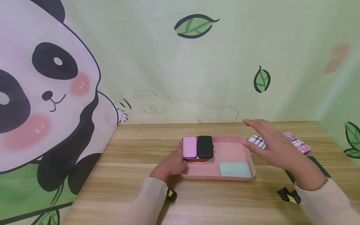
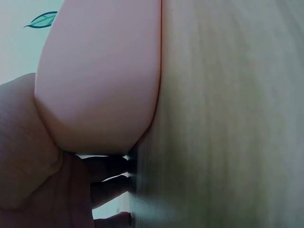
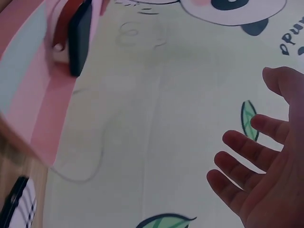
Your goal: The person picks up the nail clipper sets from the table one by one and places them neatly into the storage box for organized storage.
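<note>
At the left end of a pink tray (image 1: pixel 233 150), my left hand (image 1: pixel 171 164) grips the rim, thumb over it and fingers along the outside. The tray's end wall (image 2: pixel 104 85) fills much of the left wrist view. A small pink case (image 1: pixel 189 147) and a black case (image 1: pixel 205 147) lie side by side at the tray's left, on top of a brown item (image 1: pixel 198 160) mostly hidden below them. A pale blue flat case (image 1: pixel 235 169) lies at the front right inside. My right hand (image 1: pixel 277 150) hovers right of the tray, fingers spread, holding nothing.
Right of the tray lie a black-and-white plaid item (image 1: pixel 257 141), a pink patterned wallet (image 1: pixel 298 143) and a dark green flat item (image 1: pixel 319 167), partly behind my right hand and forearm. A printed panda backdrop (image 1: pixel 180 78) stands along the wooden table's (image 1: pixel 135 150) back edge.
</note>
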`<state>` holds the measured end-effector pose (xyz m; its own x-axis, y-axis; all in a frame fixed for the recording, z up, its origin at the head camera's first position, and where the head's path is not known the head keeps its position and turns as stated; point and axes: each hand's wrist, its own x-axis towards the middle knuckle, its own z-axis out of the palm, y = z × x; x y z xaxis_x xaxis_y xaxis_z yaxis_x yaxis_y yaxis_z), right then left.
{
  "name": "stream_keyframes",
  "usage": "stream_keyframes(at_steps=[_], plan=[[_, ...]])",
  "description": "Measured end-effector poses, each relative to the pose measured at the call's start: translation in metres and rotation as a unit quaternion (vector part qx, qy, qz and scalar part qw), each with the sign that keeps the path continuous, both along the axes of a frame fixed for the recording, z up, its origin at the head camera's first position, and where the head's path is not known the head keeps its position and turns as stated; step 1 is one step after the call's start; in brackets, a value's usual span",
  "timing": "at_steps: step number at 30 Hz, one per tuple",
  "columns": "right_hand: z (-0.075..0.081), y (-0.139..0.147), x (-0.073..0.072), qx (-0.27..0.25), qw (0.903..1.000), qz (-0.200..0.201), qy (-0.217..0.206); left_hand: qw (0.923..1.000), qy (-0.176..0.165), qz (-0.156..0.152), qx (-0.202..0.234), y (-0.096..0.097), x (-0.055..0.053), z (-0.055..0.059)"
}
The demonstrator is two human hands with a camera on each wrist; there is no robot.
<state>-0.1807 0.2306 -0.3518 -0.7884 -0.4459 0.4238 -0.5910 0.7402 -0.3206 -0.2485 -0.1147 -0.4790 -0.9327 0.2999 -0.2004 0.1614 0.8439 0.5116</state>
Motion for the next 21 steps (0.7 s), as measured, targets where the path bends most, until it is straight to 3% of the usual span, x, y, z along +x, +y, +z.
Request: stream_keyframes(at_steps=[9,16,21], plan=[[-0.003,0.044,-0.009,0.042,0.9974,-0.058,0.004,0.9999,-0.005,0.004,0.009,-0.001,0.001,0.001],[-0.002,0.076,-0.010,0.068,0.9918,-0.105,-0.024,0.9999,-0.011,0.006,0.003,-0.001,0.000,-0.001],[-0.015,0.097,-0.009,0.124,0.9846,-0.120,-0.024,0.9999,-0.010,0.005,0.006,0.000,0.000,-0.002]])
